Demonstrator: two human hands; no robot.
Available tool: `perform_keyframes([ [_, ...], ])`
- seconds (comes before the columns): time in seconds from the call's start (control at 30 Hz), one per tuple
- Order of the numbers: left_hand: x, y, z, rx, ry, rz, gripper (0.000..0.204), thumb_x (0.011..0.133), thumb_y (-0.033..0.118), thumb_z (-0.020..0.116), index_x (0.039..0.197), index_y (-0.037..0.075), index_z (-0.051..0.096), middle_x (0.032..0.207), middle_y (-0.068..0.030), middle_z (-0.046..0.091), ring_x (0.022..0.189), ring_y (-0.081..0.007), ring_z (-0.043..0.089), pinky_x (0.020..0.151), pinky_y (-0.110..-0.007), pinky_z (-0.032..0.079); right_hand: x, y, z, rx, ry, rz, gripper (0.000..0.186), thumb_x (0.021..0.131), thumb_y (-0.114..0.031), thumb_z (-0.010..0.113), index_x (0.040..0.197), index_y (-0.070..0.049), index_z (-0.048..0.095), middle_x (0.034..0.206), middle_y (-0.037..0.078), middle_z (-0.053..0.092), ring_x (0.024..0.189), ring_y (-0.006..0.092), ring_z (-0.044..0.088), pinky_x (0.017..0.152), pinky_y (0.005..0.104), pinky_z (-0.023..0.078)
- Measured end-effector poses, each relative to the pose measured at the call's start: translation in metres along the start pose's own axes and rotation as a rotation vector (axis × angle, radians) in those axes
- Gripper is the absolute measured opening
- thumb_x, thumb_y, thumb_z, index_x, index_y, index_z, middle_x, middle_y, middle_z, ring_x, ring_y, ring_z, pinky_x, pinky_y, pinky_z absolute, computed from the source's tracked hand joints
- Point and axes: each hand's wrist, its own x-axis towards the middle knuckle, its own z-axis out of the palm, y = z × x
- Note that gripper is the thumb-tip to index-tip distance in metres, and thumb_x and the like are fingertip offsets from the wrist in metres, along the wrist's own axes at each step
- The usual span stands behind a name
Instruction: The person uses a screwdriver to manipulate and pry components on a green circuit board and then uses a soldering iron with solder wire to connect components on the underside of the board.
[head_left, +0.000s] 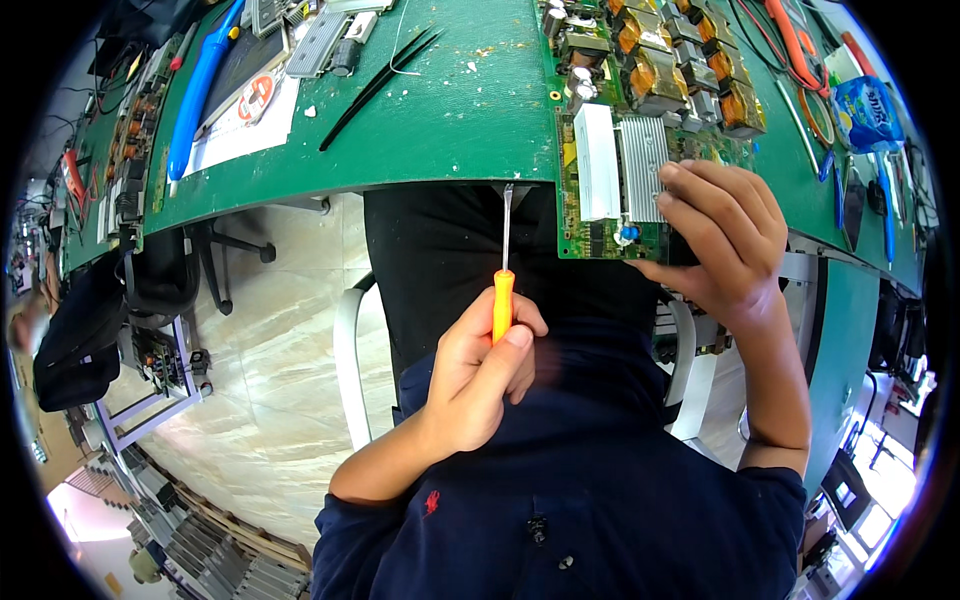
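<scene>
In my left hand (480, 365) is a screwdriver (503, 295) with a yellow-orange handle, its metal shaft pointing away from me toward the table's front edge. The fingers are wrapped round the handle. A green circuit board (570, 238) lies at the right, its near end jutting past the table edge. My right hand (725, 235) grips this near end, thumb at the lower edge and fingertips on a ribbed grey heatsink (643, 168). Next to that stands a smooth white-silver heatsink (596, 162). Copper-coloured wound components (650, 75) fill the board's far part.
Black tweezers (378, 88) lie on the green table (460, 130). To the left are a blue-handled tool (200, 95) and a white sheet (245, 135). At the right are a blue packet (866, 112), orange-handled pliers (792, 45) and other tools. An office chair (160, 275) stands at left.
</scene>
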Motion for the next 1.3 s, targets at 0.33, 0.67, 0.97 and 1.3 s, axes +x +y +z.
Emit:
perform_keyframes([
  [0.33,0.005,-0.001,-0.008,-0.047,0.001,-0.003,0.016,0.1,0.014,0.044,0.102,-0.001,0.048,0.06,0.0004,0.041,0.048,-0.0061,0.036,0.047,-0.021,0.034,0.011,0.001,-0.023,0.074,-0.06,0.205,0.072,0.064,-0.048,0.078,0.115,-0.001,0.06,0.12,0.016,0.06,0.112,0.0347,0.057,0.093,0.0438,0.046],
  [0.67,0.022,0.001,-0.005,-0.012,0.043,0.014,0.016,0.099,0.012,0.042,0.102,-0.002,0.047,0.058,0.001,0.038,0.048,-0.0057,0.032,0.047,-0.022,0.034,0.025,0.017,-0.028,0.215,-0.29,0.274,0.064,0.067,-0.029,0.08,0.121,-0.002,0.059,0.124,0.016,0.058,0.11,0.0339,0.056,0.091,0.0399,0.045],
  [0.97,0.03,-0.004,-0.006,0.011,0.043,0.008,0.017,0.1,0.013,0.042,0.101,-0.004,0.046,0.058,0.0001,0.039,0.047,-0.0063,0.033,0.047,-0.022,0.035,0.028,0.021,-0.023,0.321,-0.278,0.353,0.062,0.064,-0.022,0.081,0.119,-0.001,0.06,0.121,0.014,0.059,0.099,0.0267,0.06,0.069,0.0292,0.051],
  [1.3,0.037,-0.009,0.003,-0.04,0.019,-0.007,0.017,0.1,0.013,0.043,0.1,-0.004,0.046,0.062,-0.0015,0.042,0.049,-0.0063,0.036,0.048,-0.022,0.035,0.026,0.031,-0.011,0.417,-0.168,0.31,0.06,0.056,-0.011,0.079,0.111,0.003,0.059,0.11,0.019,0.061,0.1,0.0307,0.061,0.086,0.0365,0.049],
])
